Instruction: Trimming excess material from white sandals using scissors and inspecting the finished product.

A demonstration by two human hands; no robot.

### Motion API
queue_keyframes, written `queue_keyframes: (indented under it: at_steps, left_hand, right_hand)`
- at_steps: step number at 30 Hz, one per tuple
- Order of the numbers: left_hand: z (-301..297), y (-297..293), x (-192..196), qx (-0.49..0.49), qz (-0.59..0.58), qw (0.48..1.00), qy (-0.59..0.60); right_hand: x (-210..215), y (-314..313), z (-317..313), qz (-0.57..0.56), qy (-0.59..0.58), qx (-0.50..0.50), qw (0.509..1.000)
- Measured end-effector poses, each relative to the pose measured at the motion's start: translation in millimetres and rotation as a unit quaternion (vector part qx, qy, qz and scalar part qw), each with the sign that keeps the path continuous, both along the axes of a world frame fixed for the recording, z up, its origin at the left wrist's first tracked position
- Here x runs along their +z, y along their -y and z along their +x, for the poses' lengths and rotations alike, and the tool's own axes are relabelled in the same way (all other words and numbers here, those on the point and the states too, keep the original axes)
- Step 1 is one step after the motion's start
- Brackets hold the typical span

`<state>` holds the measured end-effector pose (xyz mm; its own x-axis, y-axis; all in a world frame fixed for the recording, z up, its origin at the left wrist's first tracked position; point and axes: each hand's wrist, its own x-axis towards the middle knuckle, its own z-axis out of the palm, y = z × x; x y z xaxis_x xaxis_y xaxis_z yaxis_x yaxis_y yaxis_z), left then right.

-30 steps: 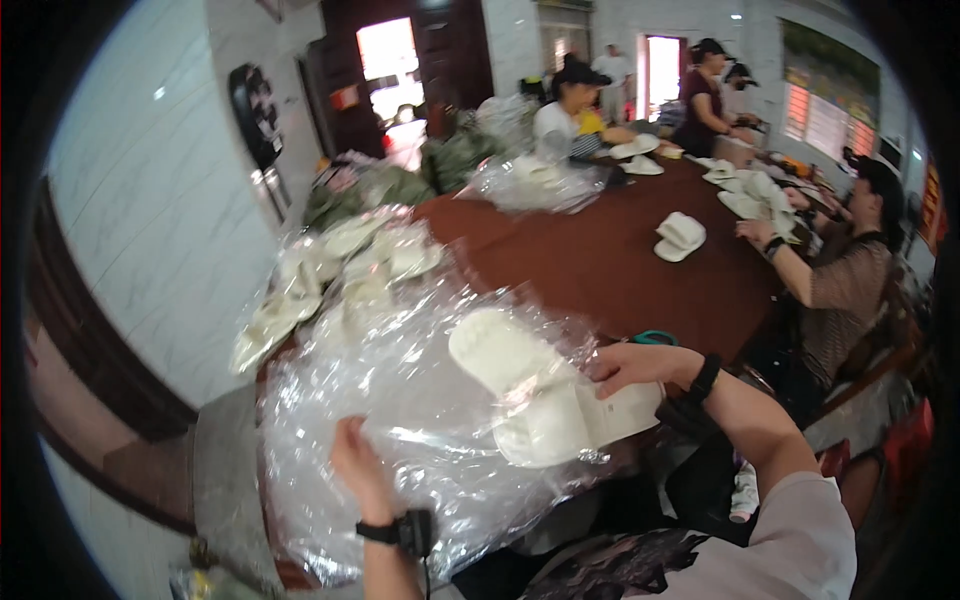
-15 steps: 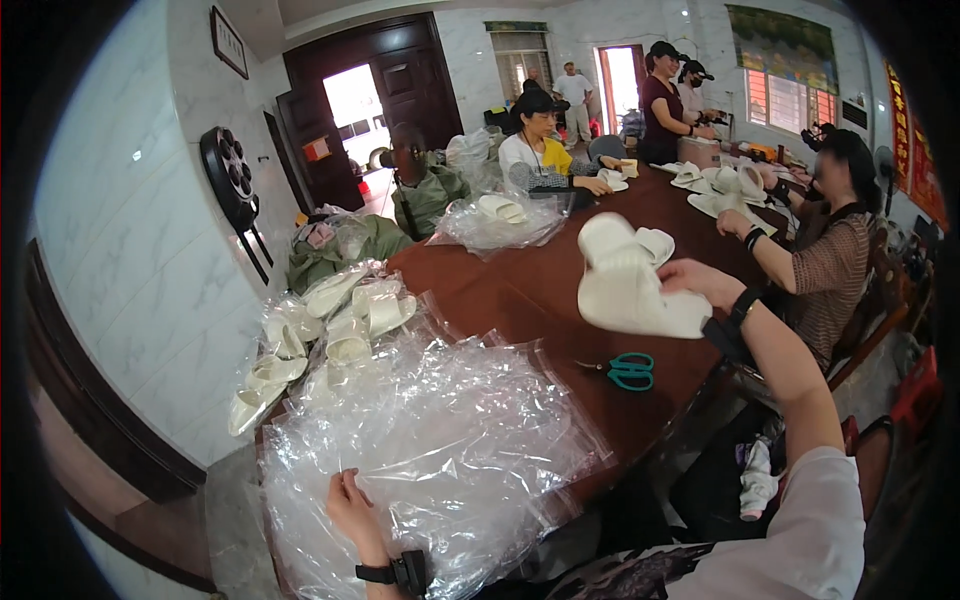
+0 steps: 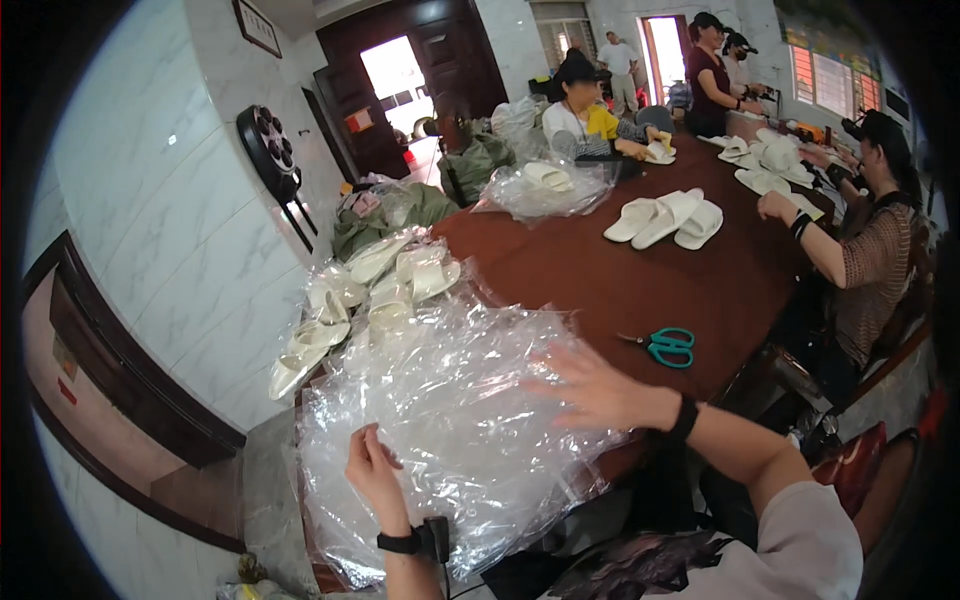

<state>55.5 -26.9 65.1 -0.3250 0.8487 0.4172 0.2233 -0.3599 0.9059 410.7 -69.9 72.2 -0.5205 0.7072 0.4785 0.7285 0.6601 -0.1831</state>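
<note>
Left hand [image 3: 375,468]: fingers loosely curled, nothing visible in its grasp; positioned over the near-left corner of the table [image 3: 560,262]. Right hand [image 3: 598,393]: released, fingers spread, blurred; positioned over the right part of the clear plastic bags [image 3: 465,425]. Contact between either hand and the plastic cannot be determined.

The bags lie in a broad, overlapping heap across the near end of the table, its front part reaching the near edge. Material is thin, transparent and glossy, heavily creased, with ragged highlights. Along the left edge, beyond the heap, bagged slippers [image 3: 392,308] lie in a cluster, clear film over their off-white surfaces. Farther along the same edge, a loose, puffed plastic wrapper [image 3: 592,192] has one pale slipper [image 3: 548,177] in or on it; which of the two cannot be told.

Three white slippers [image 3: 668,220], open-toed with broad straps, lie side by side, unwrapped, midway between the left and right edges. Scissors [image 3: 672,348] with teal loop handles lie near the right edge, just beyond the right hand. The table covering is smooth, reddish-brown. Green sacks [image 3: 415,203], bulging and wrinkled, stand off the left edge.
</note>
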Motion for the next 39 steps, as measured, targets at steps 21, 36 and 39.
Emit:
queue_keyframes:
  at_steps: [21, 36, 39]
  left_hand:
    - [-17.7, -133.6, 156.6, -0.139, 0.100, 0.847, -0.503]
    - [35.9, -378.3, -91.3, 0.191, 0.117, 0.795, -0.563]
    - [80.9, -360.0, -51.1, 0.044, -0.169, 0.818, -0.549]
  right_hand:
    - [-43.3, -14.6, -9.7, -0.208, 0.130, 0.017, 0.969]
    - [-43.1, -14.2, -3.9, -0.213, 0.051, 0.005, 0.976]
    - [-43.6, -14.1, 3.0, -0.210, 0.049, -0.013, 0.976]
